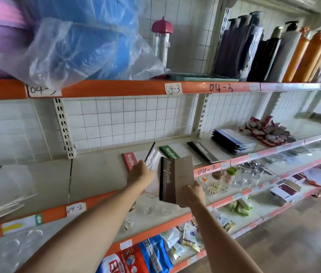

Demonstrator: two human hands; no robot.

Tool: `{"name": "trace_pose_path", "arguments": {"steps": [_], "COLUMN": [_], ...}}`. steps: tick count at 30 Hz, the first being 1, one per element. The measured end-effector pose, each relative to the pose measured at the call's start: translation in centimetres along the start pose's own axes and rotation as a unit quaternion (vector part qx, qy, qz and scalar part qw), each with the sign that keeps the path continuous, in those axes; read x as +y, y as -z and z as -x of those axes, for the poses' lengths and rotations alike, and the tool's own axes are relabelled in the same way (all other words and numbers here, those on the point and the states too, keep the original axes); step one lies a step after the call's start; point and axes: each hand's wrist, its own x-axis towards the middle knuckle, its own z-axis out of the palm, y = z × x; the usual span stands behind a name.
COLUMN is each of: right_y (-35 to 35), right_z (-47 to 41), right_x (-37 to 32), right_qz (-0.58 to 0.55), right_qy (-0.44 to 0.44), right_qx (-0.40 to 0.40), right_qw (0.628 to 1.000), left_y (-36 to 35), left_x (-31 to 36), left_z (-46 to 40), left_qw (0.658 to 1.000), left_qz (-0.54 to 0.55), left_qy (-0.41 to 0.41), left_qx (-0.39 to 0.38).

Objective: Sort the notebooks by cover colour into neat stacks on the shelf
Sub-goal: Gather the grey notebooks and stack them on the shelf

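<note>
Notebooks lie along the shelf (100, 172): red notebook (129, 159), green notebook (169, 152). Right hand (194, 193) pinches the brown notebook (176, 179) by one corner before the shelf's edge; left hand (139, 173) holds the white notebook (152, 157). That pinch may slip, dropping it.

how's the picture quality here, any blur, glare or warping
Head view: wide-angle warping bends the orange shelf edge and tilts the uprights; the umbrellas and lower-shelf goods are soft with motion blur; bright haze washes out the right end; the brown notebook, held by the right hand, stays readable, and the left hand is sharp.
</note>
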Motion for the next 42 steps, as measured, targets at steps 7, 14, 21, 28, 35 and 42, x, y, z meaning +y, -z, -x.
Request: {"name": "trace_pose_path", "arguments": {"steps": [7, 14, 21, 28, 35, 42], "right_y": [4.0, 7.9, 12.2, 13.8, 13.9, 14.3], "right_z": [-8.7, -19.1, -26.4, -31.7, -36.1, -39.4], "right_x": [-0.7, -4.4, -5.0, -5.7, -5.8, -6.8], "right_qz": [0.076, 0.141, 0.212, 0.351, 0.468, 0.452], "right_qy": [0.006, 0.04, 0.042, 0.1, 0.108, 0.155], "right_qx": [0.015, 0.017, 0.054, 0.012, -0.053, -0.14], "right_qw": [0.997, 0.989, 0.975, 0.931, 0.876, 0.867], "left_y": [-5.5, -11.2, -14.8, -15.1, -15.3, -17.5], "left_x": [6.5, 12.9, 16.9, 17.9, 20.2, 24.6], "left_z": [-7.5, -15.9, -19.4, -21.0, -21.1, -21.3], "left_qw": [1.0, 1.0, 0.998, 0.993, 0.987, 0.987], "left_qz": [0.022, -0.008, -0.06, -0.076, -0.029, 0.046], "left_qy": [-0.008, -0.019, 0.034, 0.078, 0.125, 0.141], "left_qx": [-0.01, -0.003, 0.011, 0.048, 0.098, 0.066]}}
